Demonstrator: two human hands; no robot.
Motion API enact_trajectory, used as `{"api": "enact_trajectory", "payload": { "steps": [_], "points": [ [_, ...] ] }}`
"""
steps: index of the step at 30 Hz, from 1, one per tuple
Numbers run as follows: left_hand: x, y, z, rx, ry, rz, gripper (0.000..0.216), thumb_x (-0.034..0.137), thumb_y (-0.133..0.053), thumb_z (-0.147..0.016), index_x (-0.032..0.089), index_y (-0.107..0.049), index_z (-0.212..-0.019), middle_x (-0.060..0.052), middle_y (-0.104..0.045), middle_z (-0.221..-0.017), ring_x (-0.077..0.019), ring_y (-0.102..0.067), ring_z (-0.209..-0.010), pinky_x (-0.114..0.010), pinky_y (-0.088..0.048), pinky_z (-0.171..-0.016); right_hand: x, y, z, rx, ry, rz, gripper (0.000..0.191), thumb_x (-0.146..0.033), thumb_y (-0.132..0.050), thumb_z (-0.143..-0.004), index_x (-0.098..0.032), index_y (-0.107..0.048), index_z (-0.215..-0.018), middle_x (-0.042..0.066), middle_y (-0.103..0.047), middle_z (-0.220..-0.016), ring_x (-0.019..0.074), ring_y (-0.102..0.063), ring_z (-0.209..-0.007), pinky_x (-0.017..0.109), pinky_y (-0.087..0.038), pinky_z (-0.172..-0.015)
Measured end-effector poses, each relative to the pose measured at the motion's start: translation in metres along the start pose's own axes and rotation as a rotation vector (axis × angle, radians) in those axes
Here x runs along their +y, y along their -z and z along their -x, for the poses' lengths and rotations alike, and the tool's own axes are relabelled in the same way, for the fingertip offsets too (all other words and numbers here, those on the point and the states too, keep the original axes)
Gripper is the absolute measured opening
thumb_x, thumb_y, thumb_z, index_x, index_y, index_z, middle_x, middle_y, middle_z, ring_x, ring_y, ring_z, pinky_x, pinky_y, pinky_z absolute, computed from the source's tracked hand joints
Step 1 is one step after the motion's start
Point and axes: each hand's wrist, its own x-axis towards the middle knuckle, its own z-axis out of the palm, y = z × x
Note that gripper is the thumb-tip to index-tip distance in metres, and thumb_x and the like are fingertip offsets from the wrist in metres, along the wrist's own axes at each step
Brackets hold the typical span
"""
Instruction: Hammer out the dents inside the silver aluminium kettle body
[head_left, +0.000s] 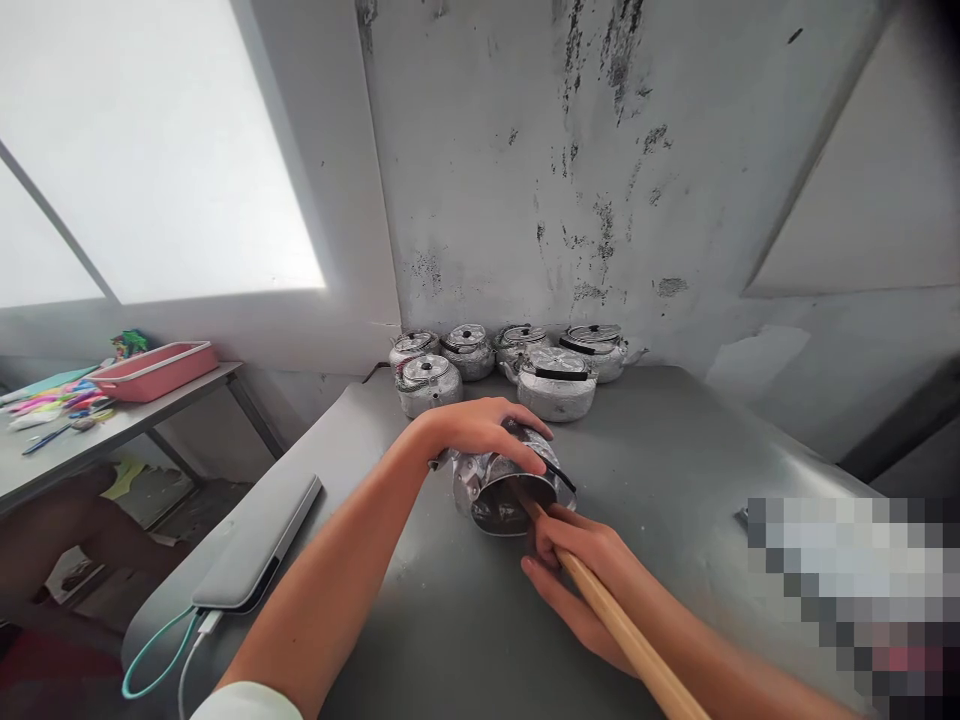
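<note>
A dented aluminium kettle [489,484] lies on its side on the grey metal table [675,470], its open mouth facing me. My left hand [484,430] rests on top of it, fingers curved over the body, holding it down. My right hand [577,560] is closed round a long wooden stick [630,640]. The stick's far end goes into the kettle's opening.
Several finished aluminium kettles [556,382] with lids stand in a cluster at the table's back edge by the stained wall. A grey power bank [259,545] with a teal cable lies at the left. A side table carries a pink tray [154,370]. A blurred patch covers the right.
</note>
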Motion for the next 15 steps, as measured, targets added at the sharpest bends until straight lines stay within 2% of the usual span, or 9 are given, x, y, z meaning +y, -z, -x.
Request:
{"api": "enact_trajectory", "payload": {
  "steps": [15],
  "points": [
    [-0.0009,0.0004,0.0004,-0.005,-0.004,0.006,0.062,0.054,-0.073,-0.073,0.027,-0.065,-0.128,-0.001,-0.060,-0.136,-0.0270,-0.054,-0.125,-0.032,-0.041,-0.103,0.0028,-0.0032,0.0005,0.025,0.009,0.043,0.026,-0.019,-0.055,-0.091,-0.023,-0.037,-0.073,0.000,-0.053,-0.077,0.0127,-0.048,-0.063,0.024,-0.042,-0.059]
  ]
}}
